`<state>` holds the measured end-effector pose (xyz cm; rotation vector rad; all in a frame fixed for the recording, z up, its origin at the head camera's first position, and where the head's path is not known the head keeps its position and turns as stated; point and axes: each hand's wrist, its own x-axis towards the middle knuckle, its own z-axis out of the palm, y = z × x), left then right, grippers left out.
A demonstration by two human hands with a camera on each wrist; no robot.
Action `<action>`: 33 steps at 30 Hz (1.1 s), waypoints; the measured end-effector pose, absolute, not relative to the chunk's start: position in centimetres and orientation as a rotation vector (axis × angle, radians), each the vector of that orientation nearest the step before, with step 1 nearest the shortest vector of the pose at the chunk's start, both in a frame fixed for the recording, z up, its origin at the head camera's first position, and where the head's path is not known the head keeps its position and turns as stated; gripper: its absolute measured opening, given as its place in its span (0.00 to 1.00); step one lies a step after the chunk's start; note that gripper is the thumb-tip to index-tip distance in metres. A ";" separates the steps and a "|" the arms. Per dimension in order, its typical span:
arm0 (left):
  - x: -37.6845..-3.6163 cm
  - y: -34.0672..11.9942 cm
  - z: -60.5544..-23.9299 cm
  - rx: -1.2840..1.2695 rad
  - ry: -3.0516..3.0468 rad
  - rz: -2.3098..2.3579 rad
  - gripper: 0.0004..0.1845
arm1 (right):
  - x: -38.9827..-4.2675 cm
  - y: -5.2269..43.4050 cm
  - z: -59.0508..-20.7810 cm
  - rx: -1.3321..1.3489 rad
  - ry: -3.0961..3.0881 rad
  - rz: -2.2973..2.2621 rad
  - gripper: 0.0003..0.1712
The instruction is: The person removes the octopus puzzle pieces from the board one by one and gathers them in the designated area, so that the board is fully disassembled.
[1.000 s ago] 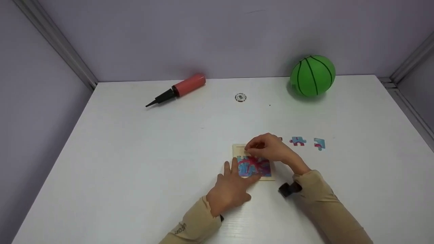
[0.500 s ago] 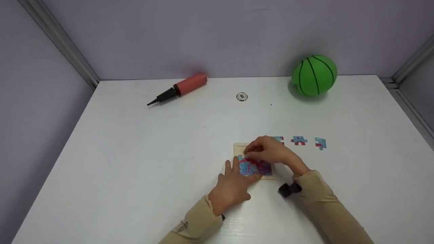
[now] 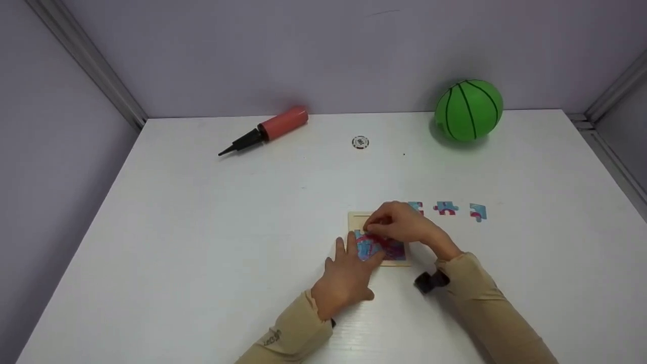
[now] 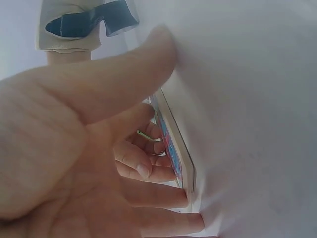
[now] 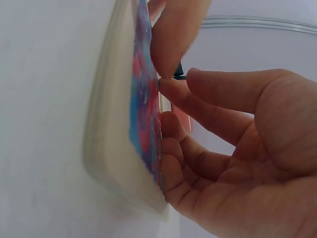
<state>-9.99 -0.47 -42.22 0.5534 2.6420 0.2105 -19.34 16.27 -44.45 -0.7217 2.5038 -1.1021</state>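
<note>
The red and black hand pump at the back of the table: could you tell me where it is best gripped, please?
Probably around the thick red barrel of the hand pump, from above. It lies flat, with bare table around it, and the black nozzle end tapers too thin for a firm hold.

Left hand (image 3: pixel 346 275) lies flat, fingers straight; right hand (image 3: pixel 404 225) arches, fingertips pinched.

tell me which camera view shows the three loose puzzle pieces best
The head view. It alone shows the loose puzzle pieces in a row on the table, just beyond the right hand, the nearest partly hidden behind it. The left wrist view shows only the puzzle tray edge-on; neither wrist view shows the loose pieces.
</note>
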 end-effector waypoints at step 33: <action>-10.0 -0.3 -42.3 0.540 2.664 0.243 0.46 | -19.1 16.2 -44.1 -0.758 2.506 -1.105 0.09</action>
